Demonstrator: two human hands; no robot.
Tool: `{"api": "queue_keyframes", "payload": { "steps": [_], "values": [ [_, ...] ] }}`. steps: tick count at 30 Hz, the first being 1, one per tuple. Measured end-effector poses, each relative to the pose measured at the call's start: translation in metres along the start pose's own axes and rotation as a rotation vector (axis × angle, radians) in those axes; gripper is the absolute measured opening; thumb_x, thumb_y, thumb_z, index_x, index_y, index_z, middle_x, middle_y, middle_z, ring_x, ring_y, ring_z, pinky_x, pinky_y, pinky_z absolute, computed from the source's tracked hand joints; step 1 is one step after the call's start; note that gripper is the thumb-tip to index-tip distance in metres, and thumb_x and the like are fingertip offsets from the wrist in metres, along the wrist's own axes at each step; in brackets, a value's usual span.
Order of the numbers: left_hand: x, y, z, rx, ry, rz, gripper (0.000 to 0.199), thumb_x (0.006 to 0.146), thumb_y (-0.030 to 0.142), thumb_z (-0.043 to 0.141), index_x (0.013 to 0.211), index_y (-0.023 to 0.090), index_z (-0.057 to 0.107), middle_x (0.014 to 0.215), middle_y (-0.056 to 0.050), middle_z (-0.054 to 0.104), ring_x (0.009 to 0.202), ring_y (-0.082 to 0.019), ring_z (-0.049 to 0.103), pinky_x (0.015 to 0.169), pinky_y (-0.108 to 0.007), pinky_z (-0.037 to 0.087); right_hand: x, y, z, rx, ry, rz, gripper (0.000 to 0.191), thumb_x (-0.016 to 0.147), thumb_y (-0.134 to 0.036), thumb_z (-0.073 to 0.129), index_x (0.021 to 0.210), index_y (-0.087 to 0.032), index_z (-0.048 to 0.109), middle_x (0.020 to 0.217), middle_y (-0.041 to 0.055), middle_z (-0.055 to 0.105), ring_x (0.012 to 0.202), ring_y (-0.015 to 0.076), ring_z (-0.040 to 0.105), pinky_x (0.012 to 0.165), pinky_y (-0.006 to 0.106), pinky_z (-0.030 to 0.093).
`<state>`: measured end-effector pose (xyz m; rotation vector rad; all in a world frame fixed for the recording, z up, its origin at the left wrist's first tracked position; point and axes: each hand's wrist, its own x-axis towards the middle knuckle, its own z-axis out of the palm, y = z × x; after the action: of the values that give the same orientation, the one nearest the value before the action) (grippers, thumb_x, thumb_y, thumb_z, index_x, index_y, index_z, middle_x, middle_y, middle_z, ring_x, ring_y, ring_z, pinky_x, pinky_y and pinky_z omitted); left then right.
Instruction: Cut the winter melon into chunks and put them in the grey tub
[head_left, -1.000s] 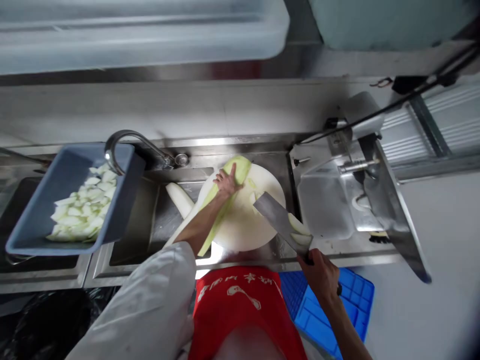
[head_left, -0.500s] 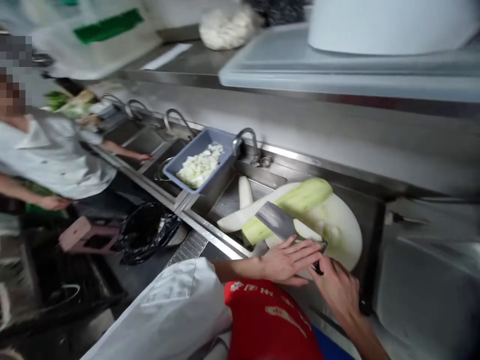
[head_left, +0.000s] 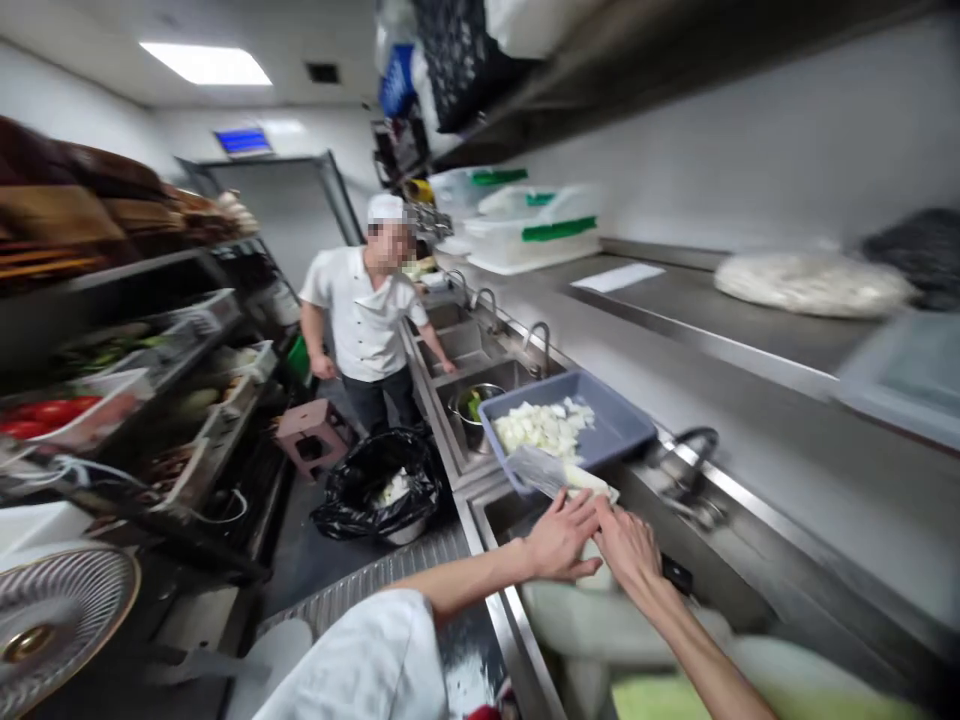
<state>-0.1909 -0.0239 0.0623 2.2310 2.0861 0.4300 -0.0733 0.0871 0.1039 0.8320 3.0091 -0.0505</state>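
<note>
A broad cleaver blade [head_left: 536, 468] with pale cut pieces [head_left: 592, 484] on it reaches over the near edge of the blue-grey tray [head_left: 619, 425]. White chopped chunks [head_left: 544, 430] lie in the tray's left part. My left hand [head_left: 561, 537] presses against the pieces and the blade. Beside it on the right, my right hand [head_left: 628, 543] is closed round the cleaver, its grip partly hidden. Below my hands are a blurred white board [head_left: 622, 620] and a pale green gourd [head_left: 675, 697].
A person in white [head_left: 367, 310] stands by the far sinks. A black-lined bin [head_left: 341, 505] and a pink stool [head_left: 311, 438] are on the floor to the left. A faucet [head_left: 694, 465] rises right of the tray. A steel shelf [head_left: 750, 345] runs above.
The view has swung left and up. Both hands have moved from over the board to the tray's near edge, carrying the cleaver and cut pieces.
</note>
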Motion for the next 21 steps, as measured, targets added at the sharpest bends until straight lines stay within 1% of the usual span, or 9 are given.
{"api": "queue_keyframes", "payload": {
  "steps": [3,5,8,10,12,16,18,19,21],
  "values": [
    [0.017,-0.062,-0.006,0.021,0.026,-0.058,0.069,0.099,0.038,0.044,0.161,0.013,0.029,0.167,-0.015,0.032,0.158,-0.029,0.024,0.126,-0.057,0.025,0.067,-0.015,0.008,-0.045,0.043,-0.053,0.037,0.097,-0.01,0.053,0.133,-0.012,0.061,0.1,0.0171,0.076,0.095,0.0277,0.075,0.074,0.032,0.049],
    [0.028,-0.093,-0.007,0.016,0.032,-0.098,0.066,0.099,0.037,0.041,0.16,0.013,0.032,0.166,-0.014,0.033,0.157,-0.028,0.027,0.125,-0.056,0.028,0.097,-0.021,0.015,-0.046,0.051,-0.061,0.034,0.096,-0.011,0.054,0.129,-0.014,0.064,0.099,0.0167,0.077,0.094,0.0279,0.076,0.073,0.031,0.05],
    [0.042,-0.124,-0.006,-0.019,-0.018,-0.106,0.072,0.095,0.041,0.045,0.159,0.012,0.032,0.168,-0.015,0.029,0.156,-0.031,0.027,0.123,-0.059,0.029,0.123,-0.023,0.021,-0.045,0.038,-0.064,0.027,0.095,-0.012,0.056,0.118,-0.016,0.068,0.096,0.0156,0.077,0.093,0.0289,0.077,0.073,0.032,0.051],
    [0.051,-0.138,-0.003,-0.045,-0.029,-0.096,0.077,0.092,0.043,0.047,0.161,0.012,0.029,0.169,-0.014,0.025,0.157,-0.031,0.025,0.123,-0.061,0.028,0.133,-0.022,0.021,-0.06,0.035,-0.067,0.027,0.096,-0.011,0.056,0.119,-0.016,0.068,0.095,0.0152,0.078,0.092,0.0296,0.077,0.072,0.033,0.052],
    [0.058,-0.151,0.0,-0.064,-0.021,-0.089,0.08,0.091,0.044,0.046,0.162,0.013,0.025,0.17,-0.013,0.023,0.158,-0.031,0.023,0.123,-0.062,0.027,0.141,-0.02,0.019,-0.083,0.04,-0.073,0.027,0.097,-0.01,0.054,0.12,-0.015,0.067,0.094,0.0152,0.078,0.09,0.03,0.077,0.071,0.034,0.052],
    [0.073,-0.184,0.0,-0.062,-0.019,-0.12,0.092,0.088,0.05,0.049,0.164,0.009,0.018,0.171,-0.017,0.018,0.158,-0.033,0.02,0.123,-0.065,0.023,0.144,-0.007,0.016,-0.126,0.065,-0.043,0.019,0.098,-0.011,0.054,0.109,-0.016,0.069,0.087,0.0145,0.077,0.085,0.0306,0.078,0.066,0.035,0.053],
    [0.078,-0.207,-0.007,-0.047,-0.052,-0.145,0.098,0.086,0.053,0.052,0.164,0.008,0.014,0.171,-0.019,0.014,0.159,-0.035,0.017,0.123,-0.068,0.019,0.132,0.009,0.018,-0.139,0.097,-0.007,0.015,0.096,-0.012,0.059,0.102,-0.018,0.07,0.083,0.0136,0.076,0.082,0.0315,0.077,0.064,0.037,0.054],
    [0.079,-0.219,-0.011,-0.037,-0.087,-0.155,0.101,0.085,0.054,0.054,0.164,0.008,0.012,0.171,-0.019,0.012,0.159,-0.036,0.015,0.123,-0.069,0.016,0.121,0.019,0.019,-0.132,0.125,0.009,0.013,0.094,-0.011,0.061,0.097,-0.02,0.07,0.081,0.0128,0.075,0.079,0.0319,0.077,0.063,0.038,0.054],
    [0.079,-0.243,-0.02,-0.013,-0.18,-0.192,0.104,0.082,0.052,0.059,0.165,0.01,0.011,0.172,-0.019,0.009,0.16,-0.035,0.011,0.123,-0.07,0.012,0.091,0.041,0.023,-0.067,0.234,0.04,0.014,0.089,-0.01,0.067,0.086,-0.023,0.069,0.076,0.0105,0.073,0.072,0.0319,0.075,0.059,0.039,0.054]
  ]
}}
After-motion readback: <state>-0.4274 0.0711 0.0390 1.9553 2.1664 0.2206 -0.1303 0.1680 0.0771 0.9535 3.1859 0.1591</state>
